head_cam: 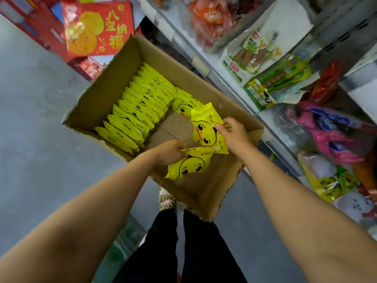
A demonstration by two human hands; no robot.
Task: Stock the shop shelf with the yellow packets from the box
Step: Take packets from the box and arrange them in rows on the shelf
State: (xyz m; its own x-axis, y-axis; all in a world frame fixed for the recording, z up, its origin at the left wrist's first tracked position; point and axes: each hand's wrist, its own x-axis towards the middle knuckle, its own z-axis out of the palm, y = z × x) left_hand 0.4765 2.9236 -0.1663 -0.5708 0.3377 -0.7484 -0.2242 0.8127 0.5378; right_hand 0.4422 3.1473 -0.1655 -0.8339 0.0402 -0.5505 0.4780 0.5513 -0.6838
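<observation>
An open cardboard box (pixel 206 84) stands on the floor in front of me. Along its left side runs a row of several yellow packets (pixel 138 107) set on edge, and a few more (pixel 184 103) lie at the far right. My left hand (pixel 170 152) grips the top edge of a yellow duck-face packet (pixel 190 165) low in the near part of the box. My right hand (pixel 234 133) pinches the edge of another duck-face packet (pixel 206 129), held upright above the box floor.
The shop shelf (pixel 228 82) runs along the right, filled with sausage packs (pixel 253 56), a green pack (pixel 285 78) and pink bags (pixel 330 131). Red gift boxes (pixel 95 27) stand behind the cardboard box. Grey floor lies to the left. My legs and shoe (pixel 166 199) are below the box.
</observation>
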